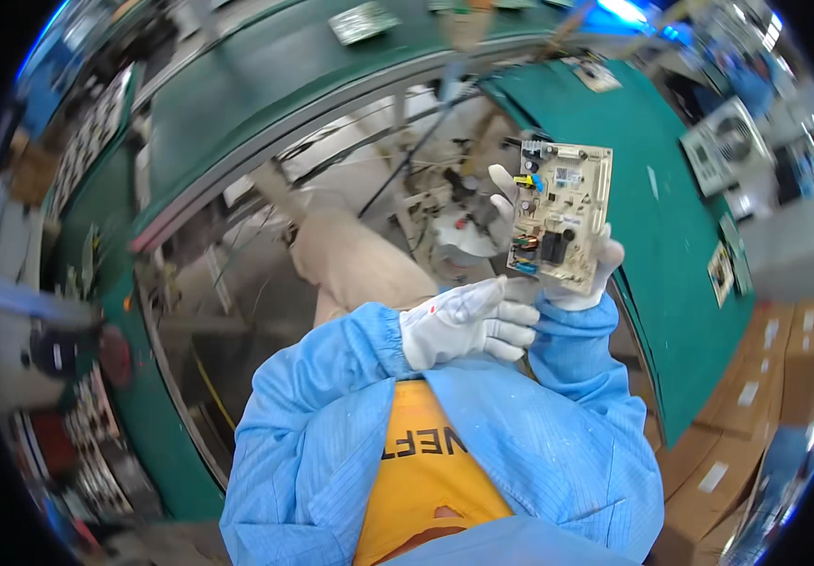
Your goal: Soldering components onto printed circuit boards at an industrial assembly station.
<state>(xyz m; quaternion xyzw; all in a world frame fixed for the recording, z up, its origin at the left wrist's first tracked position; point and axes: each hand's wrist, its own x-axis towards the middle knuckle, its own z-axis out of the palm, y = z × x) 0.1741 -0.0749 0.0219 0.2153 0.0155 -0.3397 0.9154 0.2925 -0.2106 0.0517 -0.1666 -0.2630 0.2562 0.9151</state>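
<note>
A cream-coloured circuit board (558, 212) is held up in front of me, its component side showing. Black, yellow and blue parts stand along its left side. My right hand (604, 259), in a white glove, grips it from behind and below, with the thumb at the right edge and fingertips showing past the left edge. The palm is hidden behind the board. Below and to the left of the board is my white-gloved left hand (468, 323), fingers stretched out toward the right wrist. Nothing is in it, and I cannot tell whether it touches the right sleeve.
A green-topped table (681, 330) runs along the right, with a board (721, 274) near its outer edge and a white device (728, 141) beyond. Cardboard boxes (709, 472) stand lower right. A green conveyor (284, 71) curves across the far side, carrying a silvery packet (362, 24).
</note>
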